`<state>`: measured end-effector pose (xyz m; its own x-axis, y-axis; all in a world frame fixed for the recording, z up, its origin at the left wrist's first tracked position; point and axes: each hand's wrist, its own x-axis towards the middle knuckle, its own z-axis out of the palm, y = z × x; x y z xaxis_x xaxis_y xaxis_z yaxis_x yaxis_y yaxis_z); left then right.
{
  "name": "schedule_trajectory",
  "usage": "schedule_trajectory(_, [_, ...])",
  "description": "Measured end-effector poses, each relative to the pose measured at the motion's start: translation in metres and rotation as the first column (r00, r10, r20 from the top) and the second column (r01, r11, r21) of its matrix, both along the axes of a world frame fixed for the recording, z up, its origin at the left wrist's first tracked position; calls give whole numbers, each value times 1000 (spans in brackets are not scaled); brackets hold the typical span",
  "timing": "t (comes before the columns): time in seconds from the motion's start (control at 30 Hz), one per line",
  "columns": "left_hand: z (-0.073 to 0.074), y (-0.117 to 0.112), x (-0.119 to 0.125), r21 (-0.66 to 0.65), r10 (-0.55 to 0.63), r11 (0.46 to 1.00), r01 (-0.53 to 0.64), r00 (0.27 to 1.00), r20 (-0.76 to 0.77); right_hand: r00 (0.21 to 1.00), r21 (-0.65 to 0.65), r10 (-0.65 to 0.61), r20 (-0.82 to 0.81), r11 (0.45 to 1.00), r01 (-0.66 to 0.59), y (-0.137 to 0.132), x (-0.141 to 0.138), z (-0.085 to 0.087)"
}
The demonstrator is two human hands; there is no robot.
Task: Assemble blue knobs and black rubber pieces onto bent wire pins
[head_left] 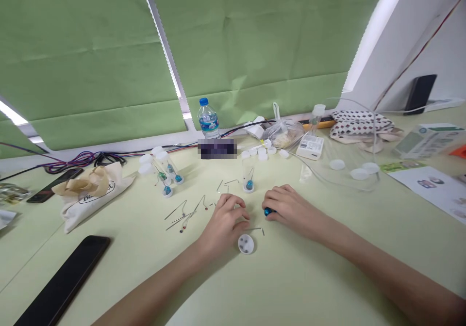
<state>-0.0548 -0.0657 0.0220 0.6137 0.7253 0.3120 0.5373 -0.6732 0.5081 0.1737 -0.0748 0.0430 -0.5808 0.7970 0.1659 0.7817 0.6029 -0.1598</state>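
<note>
My left hand (224, 219) rests on the pale green table (291, 277) with its fingers curled, and I cannot make out anything in them. A white round cap (246, 243) lies just below it, and a bent metal wire (257, 229) lies beside it. My right hand (289, 208) is closed around a small blue bead-like piece (268, 211). An upright clear tube (248, 176) with a blue piece at its bottom stands just beyond both hands. Several loose bent wires (184, 214) lie to the left of my left hand.
Clear tubes with blue pieces (165, 171) stand at left centre. A black phone (61, 282) lies front left, near a cloth bag (91, 190). A water bottle (208, 118), a plastic bag (283, 133), white caps (358, 171), cables and papers sit along the back and right.
</note>
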Motion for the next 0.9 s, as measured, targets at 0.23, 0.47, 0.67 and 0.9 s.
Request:
schedule_trajectory(0.23, [1,10,15,78,-161,980,186,954,-253,998,145,-33,-58,989,41,-9,-8,0])
schedule_trajectory(0.47, [-3,9,15,370,-106,869,330,853,-512,984,172,-58,-171,981,88,-20,-13,8])
schedule_trajectory(0.67, [8,10,15,122,-96,986,117,982,-164,928,38,-104,-357,991,125,-26,-18,8])
schedule_trajectory(0.9, [37,-3,16,-689,163,692,214,884,438,699,-269,-233,-676,961,61,-32,-28,4])
